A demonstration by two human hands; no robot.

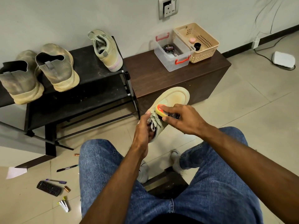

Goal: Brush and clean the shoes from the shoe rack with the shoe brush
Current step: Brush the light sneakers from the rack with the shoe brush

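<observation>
Brushing the held shoe

Left hand (144, 128) grips the shoe (171, 101) at its laces; right hand (182, 120) pinches the shoe brush (161, 110). Hard strokes could twist the shoe loose.

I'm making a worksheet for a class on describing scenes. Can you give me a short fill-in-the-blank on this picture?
1. The right hand presses the brush on the shoe held by the ___ hand.
2. The rack carries ___ shoes.
3. The polish tin lies in the ___ box.

Answers: left; three; clear
</observation>
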